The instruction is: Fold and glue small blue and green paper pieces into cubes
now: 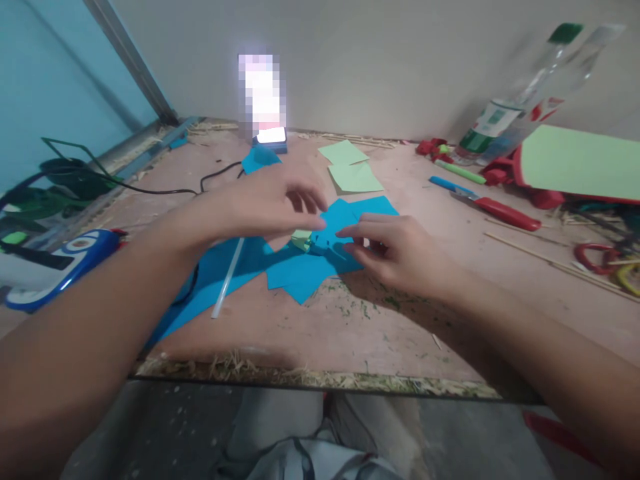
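My left hand (283, 200) hovers over the middle of the table, its fingers bent and spaced from the thumb. Just under its thumb lies a small folded piece of light green paper (301, 239). Facing it from the right is my right hand (395, 250), thumb and forefinger apart, with nothing visible between them. Blue paper (303, 283) spreads beneath both hands, with angular cut edges and small dark scraps on it. A translucent stick (229, 277) rests across the blue paper to the left. The palm side of each hand is hidden.
Behind lie two green paper squares (355, 177) and a lit, blurred screen (263, 93). At right are a tool with blue and red handles (507, 212), thin sticks (550, 260), bottles (493, 130) and green sheets (580, 163). A blue-white device (65, 270) is at left.
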A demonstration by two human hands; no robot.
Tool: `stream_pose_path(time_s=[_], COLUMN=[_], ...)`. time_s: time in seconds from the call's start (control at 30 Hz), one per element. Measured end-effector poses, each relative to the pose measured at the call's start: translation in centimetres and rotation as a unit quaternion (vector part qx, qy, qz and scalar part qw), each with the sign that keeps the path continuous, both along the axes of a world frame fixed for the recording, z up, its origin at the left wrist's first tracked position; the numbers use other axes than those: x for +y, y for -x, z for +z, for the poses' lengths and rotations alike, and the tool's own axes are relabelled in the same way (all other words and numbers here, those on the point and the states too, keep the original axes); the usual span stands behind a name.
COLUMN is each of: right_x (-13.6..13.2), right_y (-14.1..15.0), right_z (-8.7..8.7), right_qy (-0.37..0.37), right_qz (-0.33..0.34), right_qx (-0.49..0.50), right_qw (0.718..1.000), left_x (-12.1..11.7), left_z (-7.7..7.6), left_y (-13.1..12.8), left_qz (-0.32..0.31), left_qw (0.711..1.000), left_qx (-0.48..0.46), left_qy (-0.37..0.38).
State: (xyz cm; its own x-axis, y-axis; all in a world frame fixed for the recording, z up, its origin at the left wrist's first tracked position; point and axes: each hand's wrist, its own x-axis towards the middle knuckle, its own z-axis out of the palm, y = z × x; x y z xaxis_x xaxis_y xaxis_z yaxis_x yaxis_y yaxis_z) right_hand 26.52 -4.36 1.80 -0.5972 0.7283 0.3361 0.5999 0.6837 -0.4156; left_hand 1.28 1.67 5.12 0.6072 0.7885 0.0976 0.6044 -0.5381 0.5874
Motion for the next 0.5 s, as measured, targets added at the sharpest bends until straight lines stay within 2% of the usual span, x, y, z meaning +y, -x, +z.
stream_pose_path(time_s=[0.13,0.23,0.37,0.5], right_x=[0.0,-0.2,-0.4,-0.3], right_y=[0.8,1.7,2.4,2.0], right_z=[-0.4,-0.7,-1.1,-1.1], right_qy=[0.022,0.05,0.062,0.071], right_qz=[-0.042,-0.068,-0.078,-0.09], right_qx=[-0.001,-0.026,-0.055,-0.009], right_qw=[0.999,0.996,0.993,0.993], left_x=[1.2,1.2,0.5,-0.1], left_z=[0.2,0.0,-0.2,-0.2], left_y=[1.7,1.5,0.6,0.1], left_qz=[-0.02,-0.046,-0.053,-0.041], left_qw=[0.986,0.971,0.978,0.985], left_qx=[0.16,0.225,0.194,0.155], left_qy=[0.043,0.065,0.062,0.062])
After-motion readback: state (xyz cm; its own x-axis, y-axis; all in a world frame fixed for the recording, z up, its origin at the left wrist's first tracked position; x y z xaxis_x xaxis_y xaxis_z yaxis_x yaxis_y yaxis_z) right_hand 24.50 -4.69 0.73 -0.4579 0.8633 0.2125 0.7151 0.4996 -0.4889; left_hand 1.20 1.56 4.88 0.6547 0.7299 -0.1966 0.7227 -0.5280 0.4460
